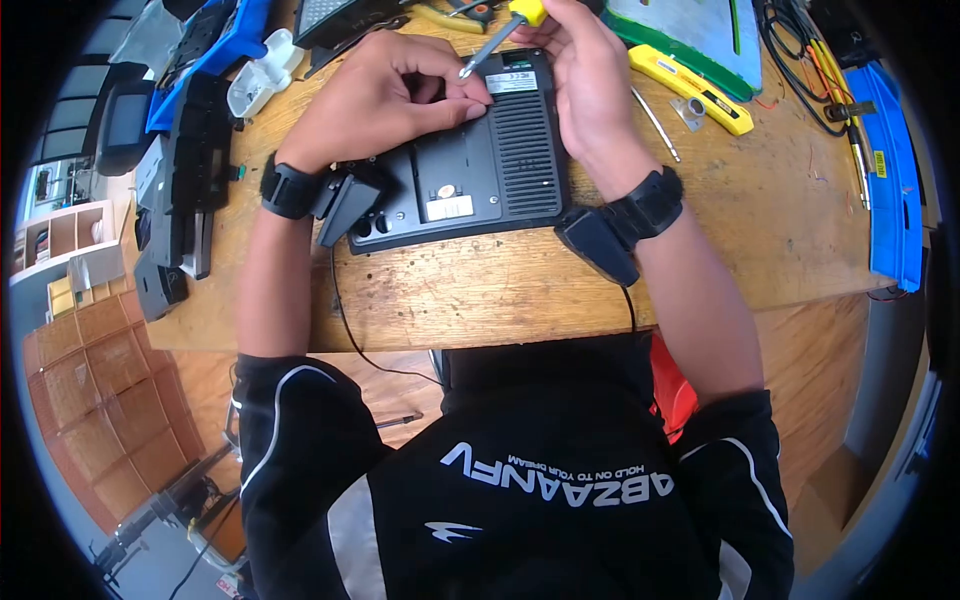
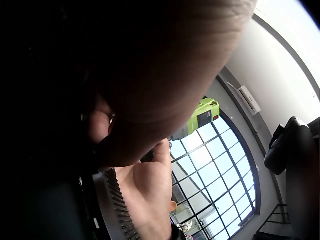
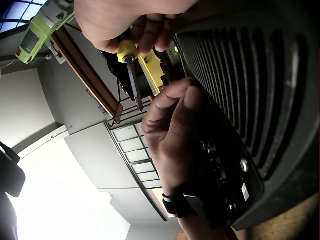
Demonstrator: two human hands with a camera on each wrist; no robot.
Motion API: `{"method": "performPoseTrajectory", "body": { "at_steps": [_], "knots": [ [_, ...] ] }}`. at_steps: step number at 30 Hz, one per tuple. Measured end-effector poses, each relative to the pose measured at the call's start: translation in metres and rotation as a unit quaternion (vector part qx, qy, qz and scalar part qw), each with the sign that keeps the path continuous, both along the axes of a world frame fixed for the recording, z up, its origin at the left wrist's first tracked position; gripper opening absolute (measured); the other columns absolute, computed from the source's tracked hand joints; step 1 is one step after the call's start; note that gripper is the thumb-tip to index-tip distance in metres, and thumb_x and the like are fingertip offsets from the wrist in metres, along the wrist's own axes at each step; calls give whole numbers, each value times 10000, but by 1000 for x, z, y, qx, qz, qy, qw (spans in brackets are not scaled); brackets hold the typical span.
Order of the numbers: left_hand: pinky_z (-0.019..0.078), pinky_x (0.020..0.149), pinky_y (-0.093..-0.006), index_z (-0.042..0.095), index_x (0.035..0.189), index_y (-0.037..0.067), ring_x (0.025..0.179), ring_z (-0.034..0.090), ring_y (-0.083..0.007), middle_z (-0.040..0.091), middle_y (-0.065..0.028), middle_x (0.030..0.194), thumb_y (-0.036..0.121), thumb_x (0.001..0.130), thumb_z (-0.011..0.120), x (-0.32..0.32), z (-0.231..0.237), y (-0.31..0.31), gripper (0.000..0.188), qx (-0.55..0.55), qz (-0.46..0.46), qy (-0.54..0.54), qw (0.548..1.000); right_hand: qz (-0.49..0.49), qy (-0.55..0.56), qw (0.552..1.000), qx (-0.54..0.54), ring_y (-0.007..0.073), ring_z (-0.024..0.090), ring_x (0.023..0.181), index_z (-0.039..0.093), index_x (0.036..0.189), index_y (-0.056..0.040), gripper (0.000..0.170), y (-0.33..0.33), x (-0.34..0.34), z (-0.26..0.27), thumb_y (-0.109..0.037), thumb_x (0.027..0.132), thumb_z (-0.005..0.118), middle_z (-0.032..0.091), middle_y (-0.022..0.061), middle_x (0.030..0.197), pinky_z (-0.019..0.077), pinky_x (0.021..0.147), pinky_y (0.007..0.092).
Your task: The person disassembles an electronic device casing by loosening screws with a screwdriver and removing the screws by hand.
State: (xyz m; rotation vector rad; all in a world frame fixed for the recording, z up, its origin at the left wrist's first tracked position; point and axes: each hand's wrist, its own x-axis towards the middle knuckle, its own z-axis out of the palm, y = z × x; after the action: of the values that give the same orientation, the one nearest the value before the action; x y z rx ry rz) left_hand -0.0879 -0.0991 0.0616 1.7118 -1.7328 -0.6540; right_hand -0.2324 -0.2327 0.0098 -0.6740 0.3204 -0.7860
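Observation:
A black plastic device lies with its vented, labelled side up on the wooden table. My left hand is over its upper left part, thumb and index fingertips close together on the casing beside the vents. Whether those fingertips pinch something small, I cannot tell. In my right hand is a screwdriver with a yellow handle, its metal shaft slanting down toward the left hand's fingers. The right hand's edge rests along the device's right side. In the right wrist view the screwdriver's tip points away from the casing.
Right of the device lie a yellow utility knife, a thin metal rod and a small metal plate. A blue tray stands at the far right, near cables. Black parts and a clear plastic box are at left.

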Motion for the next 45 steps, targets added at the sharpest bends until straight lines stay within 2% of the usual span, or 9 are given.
{"method": "performPoseTrajectory", "body": {
  "at_steps": [4,7,12,15,20,23,28,34,45],
  "knots": [
    [337,544,-224,792,979,45,616,452,-35,599,43,731,99,873,800,0,-3,0,119,-43,-26,-7,999,8,-7,1000,-16,182,659,775,648,1005,-20,165,-2,-1,-1,-163,1032,570,680,89,888,550,698,308],
    [360,545,-226,778,956,63,596,474,-39,615,38,713,173,872,829,-5,5,1,147,-40,-16,-43,998,79,-17,996,-47,186,661,781,644,1005,-22,178,-3,-7,2,-182,1033,571,681,86,891,550,702,313],
    [413,567,-257,761,941,61,600,528,-82,643,-3,724,197,880,821,-1,9,2,161,-23,-15,-77,997,-27,12,997,-67,171,653,803,635,993,-44,168,-9,1,-8,-185,1038,556,676,63,900,546,742,317],
    [449,575,-290,761,945,-3,605,551,-136,658,-80,702,172,890,794,-3,15,6,187,-47,-21,-14,999,-28,25,992,-120,150,635,788,635,986,-50,165,-16,-3,-11,-182,1040,552,665,46,886,537,744,307],
    [459,584,-279,774,1004,7,617,560,-120,681,-74,718,132,911,754,0,15,8,158,-26,-32,-11,999,-76,46,972,-219,118,611,795,633,996,-51,157,-15,-7,-4,-170,1041,540,654,33,906,519,737,273],
    [462,583,-268,780,1008,14,617,560,-104,693,-54,720,116,908,750,2,14,8,146,-36,-55,42,997,-111,54,955,-270,105,605,799,636,1015,-43,168,-10,-8,2,-167,1046,526,649,19,904,512,734,263],
    [467,570,-272,775,960,20,597,565,-94,696,-41,712,98,893,747,-3,20,7,107,6,-6,10,1000,-119,86,919,-367,91,604,751,635,1053,-17,182,-6,-12,10,-169,1042,535,666,25,899,495,726,240],
    [478,570,-271,751,892,13,597,582,-98,684,-38,693,106,872,762,-6,19,5,96,4,-2,-8,1000,-116,46,912,-390,83,611,751,618,1078,14,164,-3,-11,13,-135,1021,581,679,43,916,486,686,225],
    [478,569,-255,742,916,-8,620,591,-98,677,-49,712,62,824,774,-4,18,7,120,-29,-18,18,999,-113,30,907,-404,74,605,743,615,1081,19,168,-8,-10,6,-129,1002,631,680,43,928,481,671,208]
  ]
}}
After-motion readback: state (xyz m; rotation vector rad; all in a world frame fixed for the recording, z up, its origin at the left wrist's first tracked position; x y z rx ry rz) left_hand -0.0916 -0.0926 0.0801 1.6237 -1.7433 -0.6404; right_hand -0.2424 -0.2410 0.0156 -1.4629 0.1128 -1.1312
